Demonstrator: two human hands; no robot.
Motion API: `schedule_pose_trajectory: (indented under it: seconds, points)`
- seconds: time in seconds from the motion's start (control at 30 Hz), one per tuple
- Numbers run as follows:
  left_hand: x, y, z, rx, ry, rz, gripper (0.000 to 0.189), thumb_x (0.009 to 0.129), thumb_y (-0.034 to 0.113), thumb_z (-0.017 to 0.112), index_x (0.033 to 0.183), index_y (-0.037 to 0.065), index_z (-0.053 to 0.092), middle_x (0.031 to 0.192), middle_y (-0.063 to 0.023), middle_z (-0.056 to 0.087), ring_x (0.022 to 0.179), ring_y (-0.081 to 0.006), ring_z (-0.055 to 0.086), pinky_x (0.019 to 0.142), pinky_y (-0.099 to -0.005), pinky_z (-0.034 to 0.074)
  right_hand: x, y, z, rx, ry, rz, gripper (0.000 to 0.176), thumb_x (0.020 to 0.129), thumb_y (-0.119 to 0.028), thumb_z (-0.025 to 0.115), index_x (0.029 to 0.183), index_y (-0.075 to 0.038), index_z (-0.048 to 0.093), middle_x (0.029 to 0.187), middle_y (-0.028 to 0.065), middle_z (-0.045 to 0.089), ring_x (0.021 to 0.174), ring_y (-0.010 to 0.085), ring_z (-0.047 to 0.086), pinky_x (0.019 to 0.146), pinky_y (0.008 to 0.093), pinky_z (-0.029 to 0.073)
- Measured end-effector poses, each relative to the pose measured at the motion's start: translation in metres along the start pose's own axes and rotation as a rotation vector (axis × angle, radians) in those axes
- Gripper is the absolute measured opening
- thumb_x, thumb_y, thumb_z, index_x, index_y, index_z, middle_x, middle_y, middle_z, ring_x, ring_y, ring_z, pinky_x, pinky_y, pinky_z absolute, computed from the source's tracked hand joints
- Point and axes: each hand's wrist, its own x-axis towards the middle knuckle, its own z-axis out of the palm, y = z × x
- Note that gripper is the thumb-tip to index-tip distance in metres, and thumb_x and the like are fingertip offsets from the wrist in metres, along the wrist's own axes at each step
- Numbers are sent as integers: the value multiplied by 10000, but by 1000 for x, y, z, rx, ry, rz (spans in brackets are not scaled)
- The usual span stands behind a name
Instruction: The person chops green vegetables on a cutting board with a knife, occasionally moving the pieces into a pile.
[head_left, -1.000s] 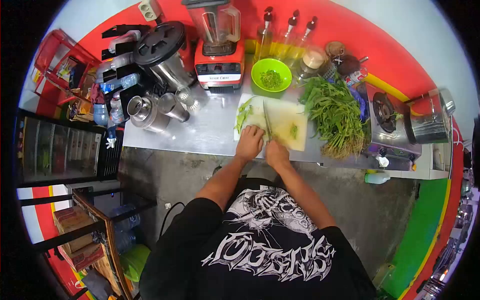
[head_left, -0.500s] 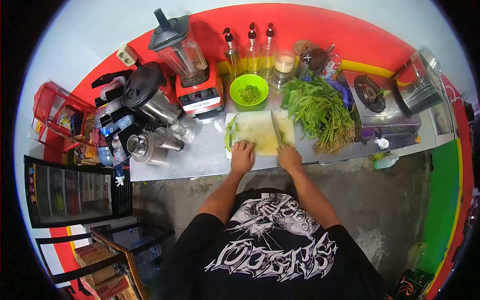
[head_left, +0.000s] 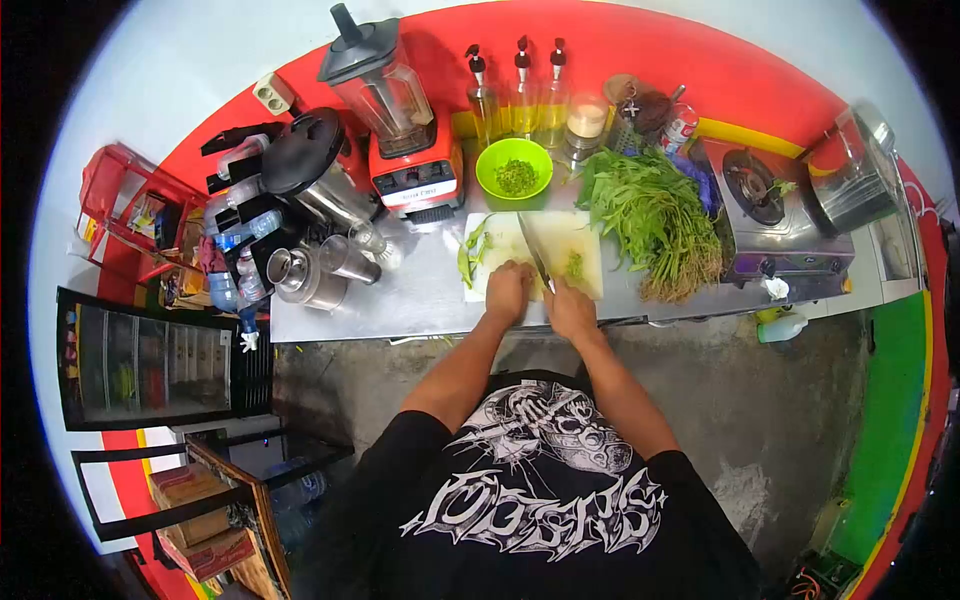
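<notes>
My right hand (head_left: pixel 572 309) is wrapped round the handle of a large knife (head_left: pixel 533 246), whose blade slants up and to the left over the white cutting board (head_left: pixel 500 234). Close to the left of the blade, my left hand (head_left: pixel 510 290) rests on the board with its fingers curled; whatever they press on is hidden. Chopped green bits (head_left: pixel 574 265) lie to the right of the knife. Some long green pieces (head_left: pixel 472 250) lie at the board's left edge. Behind the board stands a bright green bowl (head_left: pixel 490 178) holding chopped greens.
Right of the board lies a big bunch of leafy greens (head_left: pixel 650 215), with a gas stove (head_left: pixel 785 240) beyond it. A red blender (head_left: pixel 415 180) and metal shakers (head_left: pixel 305 280) stand on the left. Oil bottles (head_left: pixel 523 100) line the wall.
My left hand has moved right, nearer the knife. The blade now tilts further left, uncovering the chopped bits on its right. The whole view has shifted slightly.
</notes>
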Motion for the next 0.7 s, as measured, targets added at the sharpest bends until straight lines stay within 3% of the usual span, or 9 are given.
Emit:
schedule_pose_trajectory:
  seconds: [0.17,0.37,0.43,0.47,0.57,0.7]
  points:
    - [-1,3,-10,-83,-19,-107,74,821,114,690,882,101,730,887,-148,686,885,-361,669,817,-467,532,-3,-10,5,-62,-64,79,369,1010,-329,514,1163,3,562,973,303,701,925,470,690,844,569,519]
    - [-2,3,-15,9,-101,-124,122,847,171,708,958,123,718,946,-124,685,941,-350,660,807,-478,534,-6,-4,26,-190,-43,72,326,998,-272,502,1165,0,572,971,262,729,912,442,716,821,553,547]
    - [-5,6,-16,11,-97,-122,125,860,174,697,974,129,716,952,-114,682,954,-347,657,811,-472,539,-5,-4,33,-200,-37,123,310,1002,-233,463,1168,4,575,984,262,732,902,433,724,808,556,552]
    - [-6,9,-16,15,-88,-130,128,861,165,696,976,111,707,964,-126,681,964,-354,650,825,-466,532,-3,-4,35,-222,-103,136,270,978,-139,445,1171,8,565,949,233,746,920,407,735,813,515,563]
    - [-9,19,-19,82,-86,-145,136,878,145,667,1000,107,711,983,-119,676,993,-352,635,839,-461,532,2,-5,34,-162,-30,90,294,976,-164,436,1143,13,601,1008,261,731,926,431,723,828,535,555]
    - [-13,15,-13,86,-26,-106,155,886,125,641,1025,117,709,959,-112,662,977,-347,632,812,-460,537,1,-24,4,-210,-123,89,284,957,-156,462,1136,15,602,1024,263,728,965,423,716,856,526,550]
